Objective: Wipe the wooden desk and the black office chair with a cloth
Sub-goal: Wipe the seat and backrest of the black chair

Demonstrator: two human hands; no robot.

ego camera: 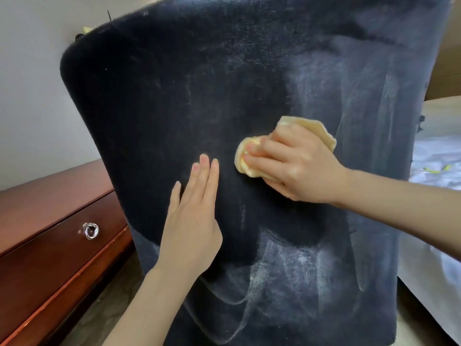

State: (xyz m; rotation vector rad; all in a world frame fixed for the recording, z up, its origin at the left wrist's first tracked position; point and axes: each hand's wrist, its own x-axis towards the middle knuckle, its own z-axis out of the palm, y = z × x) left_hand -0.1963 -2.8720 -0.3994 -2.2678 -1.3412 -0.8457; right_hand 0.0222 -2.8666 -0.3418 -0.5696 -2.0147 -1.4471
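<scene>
The back of the black office chair fills most of the view, its fabric marked with pale dusty streaks on the right and lower parts. My right hand grips a bunched pale yellow cloth and presses it against the chair back right of centre. My left hand lies flat on the fabric just left of the cloth, fingers straight and together. The wooden desk stands at the lower left, reddish brown.
A drawer front with a silver ring pull faces me on the desk. A bed with white bedding lies to the right behind the chair. A pale wall is at the upper left, wooden floor below.
</scene>
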